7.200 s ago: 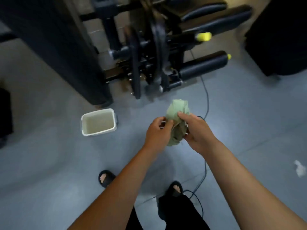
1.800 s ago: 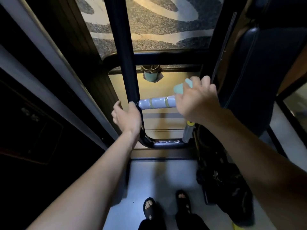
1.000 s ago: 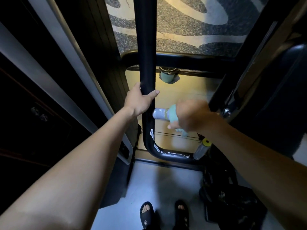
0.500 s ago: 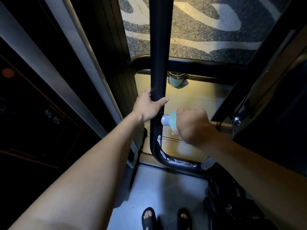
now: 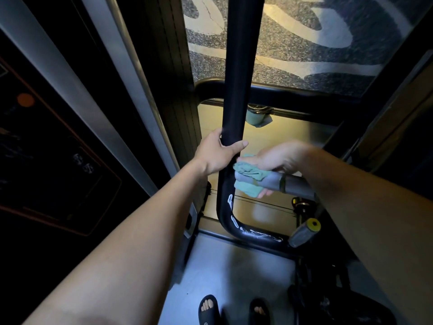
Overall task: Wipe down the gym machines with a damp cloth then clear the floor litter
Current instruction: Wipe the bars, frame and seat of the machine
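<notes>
The green cloth (image 5: 248, 178) is scrunched up around a grey handle (image 5: 288, 184). The right hand (image 5: 280, 160) squeezes it there. The left hand (image 5: 219, 152) curls its fingers around the black bar (image 5: 239, 78).

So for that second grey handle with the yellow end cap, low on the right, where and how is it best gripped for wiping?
Likely around the grey sleeve of the lower handle, just below its yellow cap. Come from above and the left: it tilts up with its capped end free, while its base runs into dark machine parts.

This is looking like a gym: a black machine frame (image 5: 242, 66) and a padded handle (image 5: 293, 184) are standing on grey floor (image 5: 229, 273).
</notes>
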